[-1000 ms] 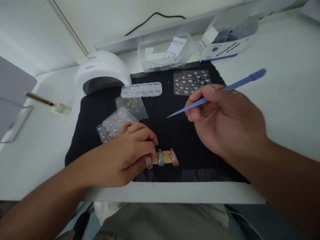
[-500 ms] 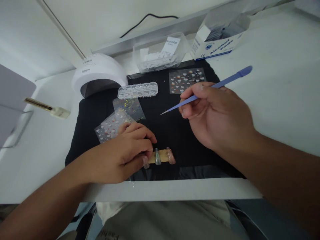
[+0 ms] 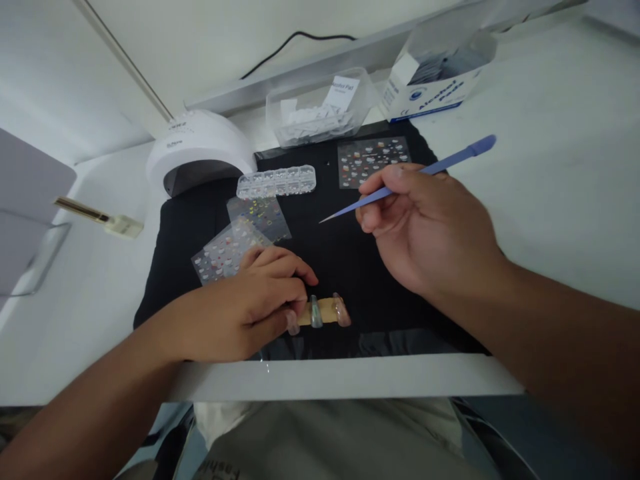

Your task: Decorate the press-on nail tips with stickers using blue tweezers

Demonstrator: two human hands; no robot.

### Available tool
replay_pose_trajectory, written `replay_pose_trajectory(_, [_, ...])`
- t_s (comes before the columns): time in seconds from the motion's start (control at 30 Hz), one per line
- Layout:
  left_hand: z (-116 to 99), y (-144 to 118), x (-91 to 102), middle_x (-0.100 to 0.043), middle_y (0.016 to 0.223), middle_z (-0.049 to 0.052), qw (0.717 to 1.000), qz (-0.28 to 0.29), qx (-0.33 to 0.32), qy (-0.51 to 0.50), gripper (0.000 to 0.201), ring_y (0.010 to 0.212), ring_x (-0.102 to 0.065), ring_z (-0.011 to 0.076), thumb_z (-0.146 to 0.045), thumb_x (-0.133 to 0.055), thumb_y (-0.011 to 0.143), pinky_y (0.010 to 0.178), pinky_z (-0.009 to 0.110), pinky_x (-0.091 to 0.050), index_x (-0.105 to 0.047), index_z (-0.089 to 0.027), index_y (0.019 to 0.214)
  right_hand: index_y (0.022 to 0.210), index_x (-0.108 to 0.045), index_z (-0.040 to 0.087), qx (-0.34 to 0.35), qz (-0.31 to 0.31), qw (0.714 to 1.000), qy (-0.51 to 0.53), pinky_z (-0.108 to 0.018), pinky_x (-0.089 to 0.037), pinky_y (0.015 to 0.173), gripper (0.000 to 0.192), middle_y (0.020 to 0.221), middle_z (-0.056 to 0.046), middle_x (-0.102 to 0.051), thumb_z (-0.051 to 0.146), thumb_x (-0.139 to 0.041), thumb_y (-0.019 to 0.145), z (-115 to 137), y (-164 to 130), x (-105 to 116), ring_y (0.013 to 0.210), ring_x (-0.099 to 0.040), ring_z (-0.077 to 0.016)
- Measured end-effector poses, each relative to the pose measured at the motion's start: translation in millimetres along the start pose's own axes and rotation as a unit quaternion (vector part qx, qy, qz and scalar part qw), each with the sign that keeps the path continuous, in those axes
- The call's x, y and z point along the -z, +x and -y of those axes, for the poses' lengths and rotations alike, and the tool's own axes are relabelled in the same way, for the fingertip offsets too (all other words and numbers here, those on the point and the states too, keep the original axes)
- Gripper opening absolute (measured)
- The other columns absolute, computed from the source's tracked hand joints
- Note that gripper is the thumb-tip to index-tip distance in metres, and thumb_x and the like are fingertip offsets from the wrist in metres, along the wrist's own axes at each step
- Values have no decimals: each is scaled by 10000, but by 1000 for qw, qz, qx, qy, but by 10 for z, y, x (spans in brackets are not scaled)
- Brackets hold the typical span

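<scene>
My right hand (image 3: 425, 220) is closed around blue tweezers (image 3: 457, 157), whose pale fine tip points left over the black mat, touching nothing. Close to the mat's front edge, my left hand (image 3: 260, 300) pinches the left end of a tan strip (image 3: 327, 311). Several false nails stand across this strip: a pinkish clear one (image 3: 342, 311) at the right end, a greenish one (image 3: 316, 313) beside it, and another clear one (image 3: 293, 323) at my left thumb. My left fingers hide the rest of the strip.
On the black mat (image 3: 195, 220) lie nail sticker sheets (image 3: 260, 217) and a clear compartment case (image 3: 277, 182). A white nail lamp (image 3: 200, 143), a clear tub of packets (image 3: 320, 123) and an alcohol pad box (image 3: 435, 93) stand behind. A polish bottle (image 3: 123, 226) is at the left.
My right hand and the tweezers have shifted very slightly left, the tip a little higher. My left hand keeps its hold on the strip. The view has moved a touch.
</scene>
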State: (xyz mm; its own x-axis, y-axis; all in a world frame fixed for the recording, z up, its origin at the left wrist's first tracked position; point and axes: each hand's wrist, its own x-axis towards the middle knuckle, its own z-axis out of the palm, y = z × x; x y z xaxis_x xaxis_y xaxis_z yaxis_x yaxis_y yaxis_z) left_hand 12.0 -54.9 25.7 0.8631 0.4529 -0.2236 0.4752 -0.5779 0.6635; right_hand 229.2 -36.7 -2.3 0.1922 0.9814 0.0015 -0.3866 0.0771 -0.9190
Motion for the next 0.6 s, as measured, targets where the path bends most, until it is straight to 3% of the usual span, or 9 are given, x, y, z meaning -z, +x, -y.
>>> replay_pose_trajectory(0.3, [-15, 25, -26, -574, 1277, 63, 1000, -5, 14, -5, 194, 1288, -420, 245, -88, -434, 986, 1090, 483, -305, -564, -193, 888, 529, -589, 210, 2, -13, 1000, 19, -252, -368, 463, 462, 509, 24, -542, 81, -498, 962, -34, 38, 0, 438, -500, -98])
replay_pose_trajectory(0.47, [-61, 39, -6, -578, 1303, 75, 999, 1, 28, 17, 180, 1301, -427, 284, -90, -483, 948, 1096, 535, -313, -588, -191, 843, 557, -634, 207, 1, -5, 1000, 19, -250, -395, 464, 419, 530, 20, -553, 106, -558, 957, -47, 40, 23, 455, -507, -99])
replay_pose_trajectory(0.6, [-88, 44, 6, -564, 1387, 103, 998, 2, 30, 48, 187, 1409, -364, 324, -84, -481, 932, 1126, 591, -306, -585, -183, 813, 544, -645, 194, 2, -6, 1000, 27, -252, -371, 455, 460, 477, 13, -538, 63, -494, 958, -52, 35, 18, 441, -501, -106])
